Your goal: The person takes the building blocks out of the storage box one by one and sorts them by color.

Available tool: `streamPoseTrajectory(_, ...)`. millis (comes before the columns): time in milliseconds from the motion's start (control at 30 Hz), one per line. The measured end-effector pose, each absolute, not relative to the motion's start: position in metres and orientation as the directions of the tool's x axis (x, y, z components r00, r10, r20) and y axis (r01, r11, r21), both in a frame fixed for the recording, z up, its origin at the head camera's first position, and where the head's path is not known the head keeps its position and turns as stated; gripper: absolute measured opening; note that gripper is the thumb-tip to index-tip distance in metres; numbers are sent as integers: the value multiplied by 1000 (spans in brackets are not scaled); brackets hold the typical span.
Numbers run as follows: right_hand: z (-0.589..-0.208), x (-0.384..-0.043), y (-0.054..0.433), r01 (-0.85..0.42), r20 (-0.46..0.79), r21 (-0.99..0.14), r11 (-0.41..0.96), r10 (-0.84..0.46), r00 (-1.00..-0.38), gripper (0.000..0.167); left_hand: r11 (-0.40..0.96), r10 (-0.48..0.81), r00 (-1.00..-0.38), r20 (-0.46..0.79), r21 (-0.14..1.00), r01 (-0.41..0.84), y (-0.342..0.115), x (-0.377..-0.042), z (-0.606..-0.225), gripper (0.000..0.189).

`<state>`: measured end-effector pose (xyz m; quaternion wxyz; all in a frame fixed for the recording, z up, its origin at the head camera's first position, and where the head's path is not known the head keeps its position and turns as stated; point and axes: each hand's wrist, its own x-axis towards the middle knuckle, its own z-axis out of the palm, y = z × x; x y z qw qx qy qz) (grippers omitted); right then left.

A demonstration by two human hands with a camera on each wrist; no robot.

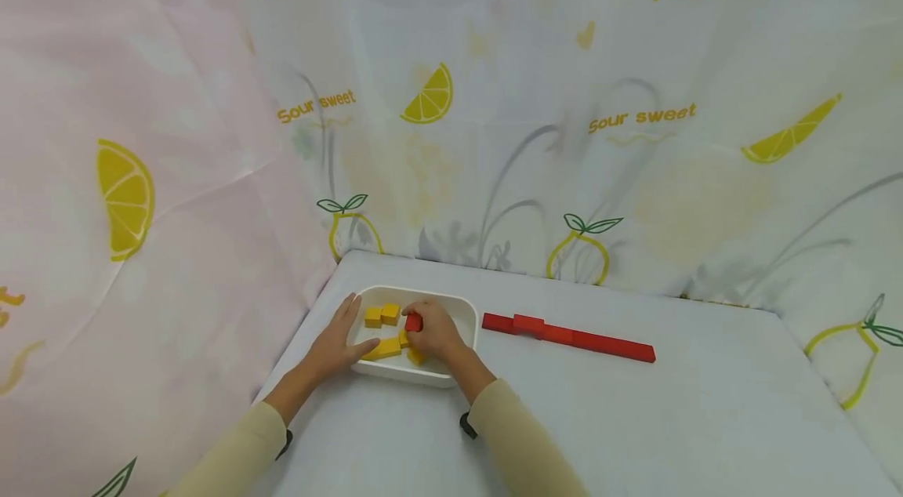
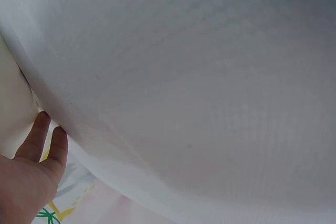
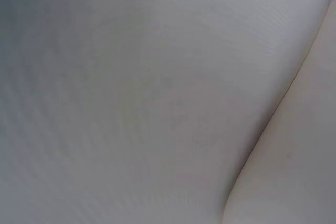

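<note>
A white tray [image 1: 466,316] with rounded corners stands on the table. Along its left side lies my left hand [image 1: 335,342], fingers extended by the rim and the thumb reaching over the tray. In the left wrist view, straight fingers [image 2: 59,148] touch near the pale tray wall [image 2: 13,98]. Inside the tray my right hand [image 1: 435,331] pinches a red block [image 1: 413,322] between thumb and fingers. Yellow blocks lie around it: two small ones [image 1: 382,315] at the back left, a longer one [image 1: 384,349] near the left thumb, others partly hidden beneath the right hand.
Right of the tray, several red blocks [image 1: 612,345] form a long slanting row on the white tabletop [image 1: 677,419]. One red block [image 1: 528,325] stands out above the row. Lemon-patterned cloth [image 1: 487,191] encloses the back and sides. The right wrist view shows only pale surfaces.
</note>
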<state>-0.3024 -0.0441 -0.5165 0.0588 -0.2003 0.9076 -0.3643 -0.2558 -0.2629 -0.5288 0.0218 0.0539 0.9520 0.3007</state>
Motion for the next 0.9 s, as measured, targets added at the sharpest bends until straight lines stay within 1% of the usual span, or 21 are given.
streamPoseTrajectory(67, -515, -303, -43, -327, 58, -675, 661, -394, -917, 35, 801, 114, -993, 7, 591, 96, -260, -257, -528, 99)
streamPoseTrajectory(200, -513, -308, -40, -336, 62, -668, 664, -400, -914, 38, 806, 111, -994, 11, 583, 96, -258, -261, -526, 100)
streamPoseTrajectory(400, -513, -313, -37, -314, 55, -730, 607, -405, -912, 37, 810, 117, -993, -4, 578, 93, -257, -266, -528, 102)
streamPoseTrajectory(500, -513, -313, -36, -323, 57, -735, 596, -420, -906, 36, 809, 120, -993, -4, 580, 95, -256, -266, -529, 103)
streamPoseTrajectory(600, -508, -310, -36, -381, 98, -713, 589, -454, -886, 36, 807, 124, -992, -1, 581, 101, -258, -264, -529, 103)
streamPoseTrajectory(767, -493, -299, -35, -510, 193, -659, 553, -531, -825, 39, 816, 123, -992, 3, 568, 103, -265, -260, -526, 102)
streamPoseTrajectory(833, -488, -296, -27, -514, 188, -649, 560, -537, -822, 40, 819, 129, -992, -5, 565, 104, -266, -260, -527, 102)
streamPoseTrajectory(900, -482, -294, -16, -499, 157, -642, 583, -537, -829, 40, 815, 137, -990, -12, 569, 106, -264, -261, -528, 103)
